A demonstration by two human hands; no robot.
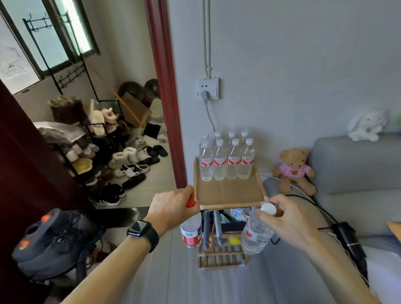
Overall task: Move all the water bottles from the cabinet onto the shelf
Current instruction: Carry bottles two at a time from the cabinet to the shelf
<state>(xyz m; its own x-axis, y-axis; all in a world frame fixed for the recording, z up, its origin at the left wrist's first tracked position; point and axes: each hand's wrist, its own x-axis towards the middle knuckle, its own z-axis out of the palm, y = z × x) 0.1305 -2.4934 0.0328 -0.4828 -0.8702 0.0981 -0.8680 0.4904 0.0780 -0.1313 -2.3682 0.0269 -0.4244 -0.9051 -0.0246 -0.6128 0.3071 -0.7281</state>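
Observation:
My left hand (168,208) grips a clear water bottle with a red cap and red label (191,232) by its neck, just left of the wooden shelf's top (229,193). In my right hand (289,218) hangs a second clear water bottle with a white cap (255,236), tilted, in front of the shelf's right front corner. Several white-capped water bottles with red labels (226,161) stand in two rows at the back of the shelf top, against the wall. The front half of the shelf top is bare. No cabinet is visible.
Lower shelf levels (219,250) hold small items. A grey sofa (363,171) with a teddy bear (293,170) is on the right, with black cables over it. A wall socket (207,88) has a cord hanging behind the bottles. An open doorway with many shoes (126,169) lies left.

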